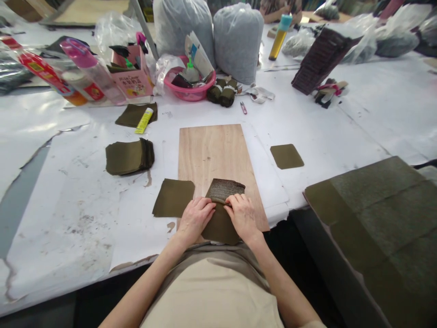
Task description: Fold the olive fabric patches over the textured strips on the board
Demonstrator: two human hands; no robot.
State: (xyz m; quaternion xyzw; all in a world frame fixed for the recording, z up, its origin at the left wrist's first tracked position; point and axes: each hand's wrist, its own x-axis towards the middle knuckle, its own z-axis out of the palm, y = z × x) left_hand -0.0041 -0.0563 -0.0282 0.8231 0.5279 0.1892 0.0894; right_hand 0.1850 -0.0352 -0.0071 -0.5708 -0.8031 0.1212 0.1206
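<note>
Near the table's front edge, an olive fabric piece [221,225] lies over the wooden board [211,150], its far part showing a grey-brown textured face. My left hand [197,216] pinches its left side along a crosswise fold. On the right, my right hand [241,215] grips the same fold with thumb and fingers. A flat stack of olive fabric pieces [173,198] lies just left of my left hand. One olive square [287,156] rests alone on the white paper to the right of the board.
A thicker olive stack [124,157] stands left, with a yellow tube [144,120] on more fabric behind it. Farther back are a pink basket [187,93], bottles, a pink box [133,77] and stuffed bags. Small snips [243,107] lie beyond the board. Large olive sheets [382,218] are at right.
</note>
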